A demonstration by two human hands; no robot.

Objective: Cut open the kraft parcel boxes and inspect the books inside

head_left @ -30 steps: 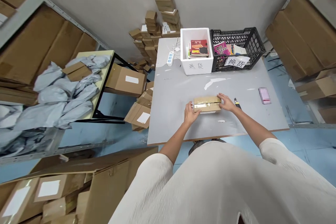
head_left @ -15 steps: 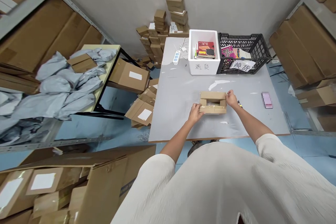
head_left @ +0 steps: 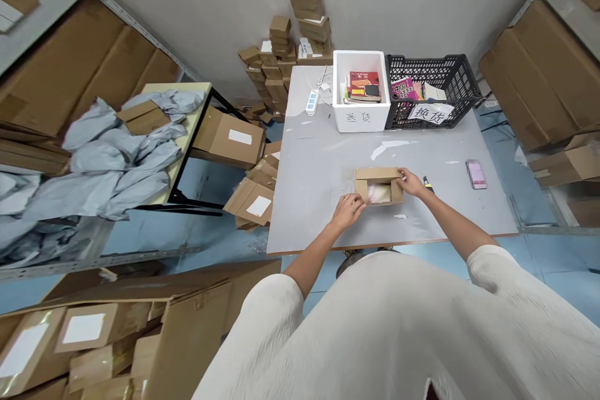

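A small cardboard box lies on the grey table with its top flaps parted. Inside it shows something pale pink and yellowish, too blurred to name. My left hand is closed at the box's near left corner, fingertips curled over the edge. At the far right corner, my right hand pinches the cardboard between thumb and fingers. Just right of that hand lies a small black and yellow tool, perhaps a box cutter.
At the table's back stand a white foam box with books and a black plastic crate. A power strip is at the back left, a phone at the right. Boxes crowd the floor; grey parcels fill a side table.
The near flap has swung away, so the opening is wider and the contents show. My left hand's fingers have shifted along the near left corner. The view has shifted slightly.
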